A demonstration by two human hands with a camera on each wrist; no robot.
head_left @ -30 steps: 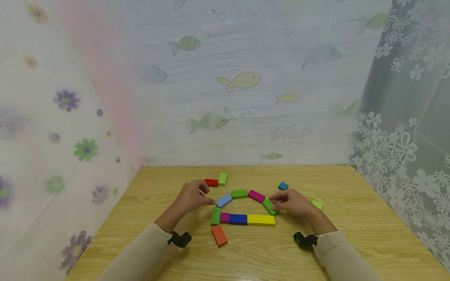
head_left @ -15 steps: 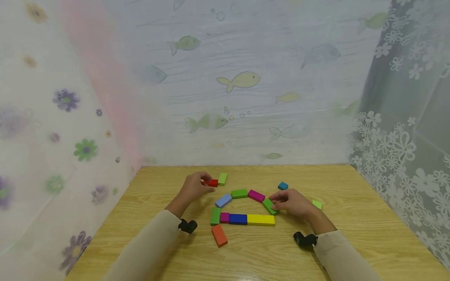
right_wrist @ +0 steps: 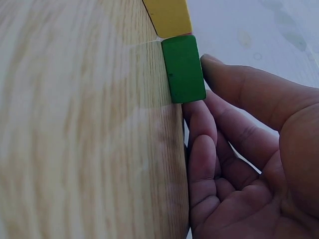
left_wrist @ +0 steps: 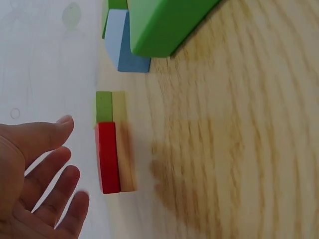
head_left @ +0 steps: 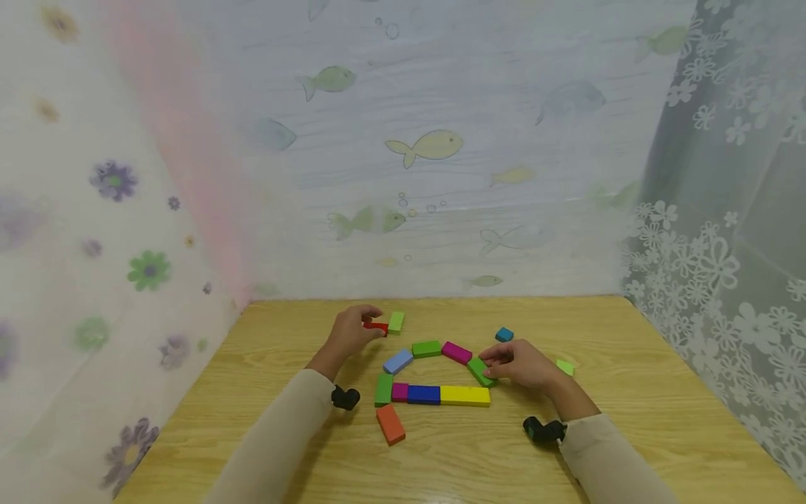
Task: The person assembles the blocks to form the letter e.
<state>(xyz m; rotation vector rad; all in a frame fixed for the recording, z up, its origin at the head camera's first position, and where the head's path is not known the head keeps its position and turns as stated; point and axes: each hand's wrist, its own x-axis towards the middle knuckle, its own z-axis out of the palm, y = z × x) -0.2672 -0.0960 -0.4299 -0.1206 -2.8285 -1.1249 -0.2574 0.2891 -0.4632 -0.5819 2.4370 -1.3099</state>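
Note:
In the head view my left hand [head_left: 349,336] is over a red block [head_left: 376,327] at the back of the table. The left wrist view shows its thumb and fingers spread, apart from that red block [left_wrist: 107,157]. A light green block [head_left: 396,323] touches the red one's right end. My right hand [head_left: 525,365] pinches a green block [head_left: 481,372] at the right end of an arc; the thumb lies along one side of this green block [right_wrist: 184,69]. The arc also has a magenta block [head_left: 456,352], another green block [head_left: 427,349] and a light blue block [head_left: 398,362].
A straight row of small magenta [head_left: 400,392], dark blue [head_left: 424,395] and yellow [head_left: 464,396] blocks lies below the arc. A green block [head_left: 384,389] stands at its left end. Loose nearby are an orange block [head_left: 391,425], a blue block [head_left: 504,334] and a lime block [head_left: 564,367].
My left hand has moved from beside the light blue block back to the red block. My right hand stays at the green block. The blocks look unmoved.

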